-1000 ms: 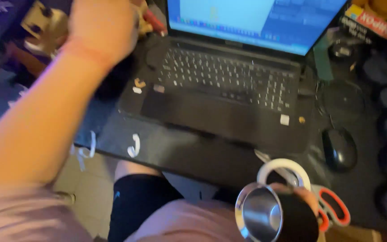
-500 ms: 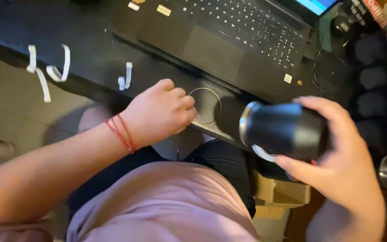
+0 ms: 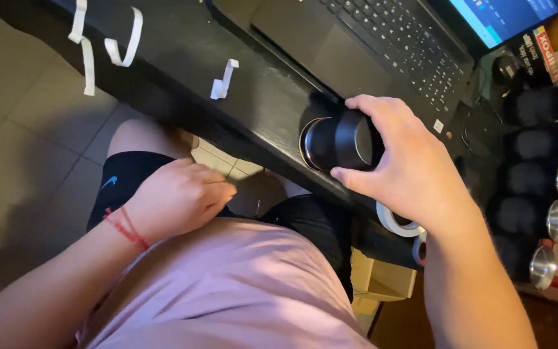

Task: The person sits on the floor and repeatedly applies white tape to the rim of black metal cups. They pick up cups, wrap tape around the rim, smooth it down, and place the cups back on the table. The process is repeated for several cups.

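The right hand (image 3: 408, 168) now grips the black steel tumbler (image 3: 340, 139) on its side at the counter (image 3: 182, 58) edge instead of mid-air; the left hand (image 3: 179, 197), loosely curled and empty, has dropped to the lap.

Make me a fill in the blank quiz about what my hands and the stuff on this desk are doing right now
1. The right hand grips a black ____ lying at the edge of the desk.
2. The left hand rests on the person's ____.
3. Strips of white ____ hang off the desk edge.
4. The laptop screen is switched ____.

Missing words: tumbler; lap; tape; on
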